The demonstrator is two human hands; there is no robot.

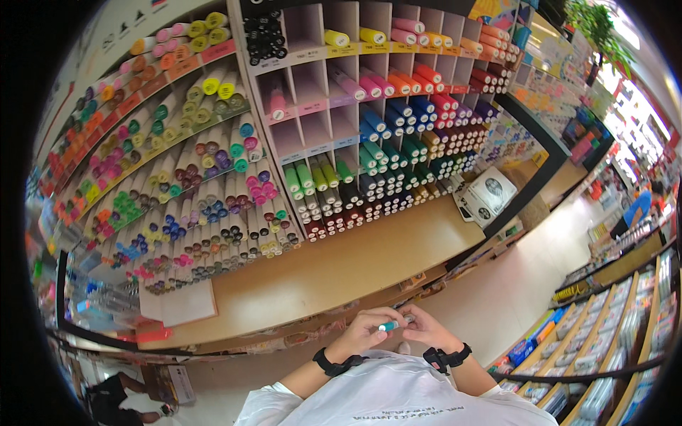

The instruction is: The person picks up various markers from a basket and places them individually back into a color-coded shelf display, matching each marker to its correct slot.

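Observation:
Close in front of my white shirt, both hands come together around a slim marker pen (388, 326) with a teal end and a pale body. My left hand (366, 331) has its fingers curled round the pen near the teal end. My right hand (428, 331) is closed at the pen's other end, its fingertips pinching there. Fingers cover much of the pen, so I cannot tell whether a cap is off. Black straps sit on both wrists.
Beyond a wooden counter (341, 273) rises a compartment rack (305, 71) of coloured markers, with tiered marker shelves (170, 156) to its left. A white package (488, 193) stands at the counter's right end. Slatted shelves (593, 334) line the right. Someone in dark clothes (110, 399) is at lower left.

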